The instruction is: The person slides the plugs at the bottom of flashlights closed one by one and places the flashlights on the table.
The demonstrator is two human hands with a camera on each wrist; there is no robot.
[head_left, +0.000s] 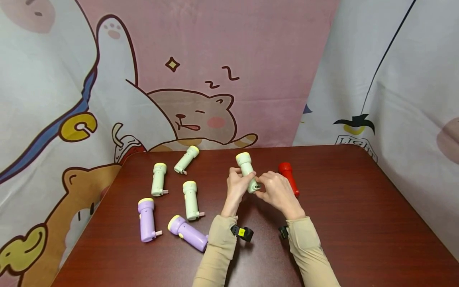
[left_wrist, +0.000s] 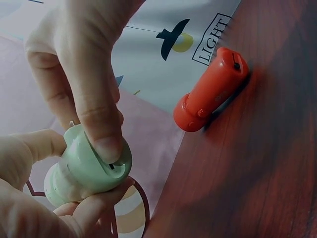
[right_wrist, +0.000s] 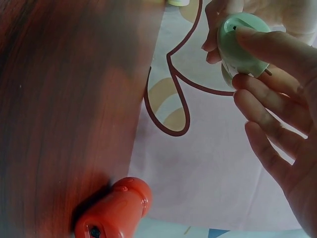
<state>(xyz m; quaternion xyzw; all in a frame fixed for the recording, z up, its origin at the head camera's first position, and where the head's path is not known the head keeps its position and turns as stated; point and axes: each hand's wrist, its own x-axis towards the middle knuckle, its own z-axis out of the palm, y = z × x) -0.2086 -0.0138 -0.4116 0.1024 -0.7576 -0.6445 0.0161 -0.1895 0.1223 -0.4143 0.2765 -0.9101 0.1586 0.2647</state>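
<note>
A pale green flashlight (head_left: 247, 169) with a yellow-rimmed head is held up over the table, head away from me. My left hand (head_left: 237, 186) grips its body, fingers wrapped round it in the left wrist view. At the tail end, my right hand (head_left: 280, 192) pinches the flashlight, its thumb (right_wrist: 270, 47) pressed at the slot in the end face. A small metal prong (right_wrist: 268, 72) sticks out at the side of that end, close to the right fingers. Just right of the right hand lies a red flashlight (head_left: 288, 178), partly hidden by it in the head view.
Left on the brown table (head_left: 358, 223) lie several more flashlights: green ones, such as one with its plug folded out (head_left: 191, 201), and two purple ones, one upright in view (head_left: 146, 221), one slanting (head_left: 188, 233) beside my left sleeve. A printed cloth (head_left: 272, 71) hangs behind.
</note>
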